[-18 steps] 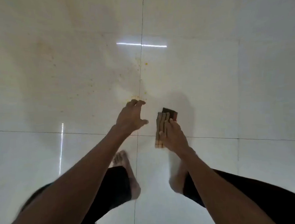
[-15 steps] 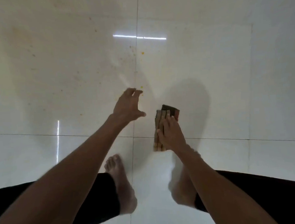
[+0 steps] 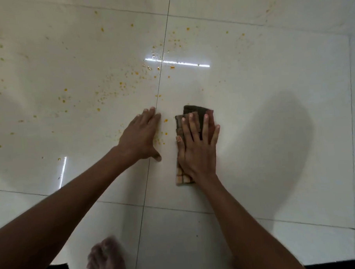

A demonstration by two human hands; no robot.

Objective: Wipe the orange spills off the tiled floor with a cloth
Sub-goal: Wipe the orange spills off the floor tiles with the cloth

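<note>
Glossy white tiled floor point(image 3: 274, 130) speckled orange point(image 3: 121, 86); right hand point(image 3: 197, 151) flat, fingers straight, presses folded brown checked cloth point(image 3: 181, 178); left hand point(image 3: 141, 138) flat beside it.

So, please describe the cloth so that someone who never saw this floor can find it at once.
Start at the dark grout line running up the glossy white tiled floor; just right of it the right hand presses flat on a folded brown-and-tan checked cloth. It is the only fabric there; the orange spill specks lie mostly left of the line.
</note>
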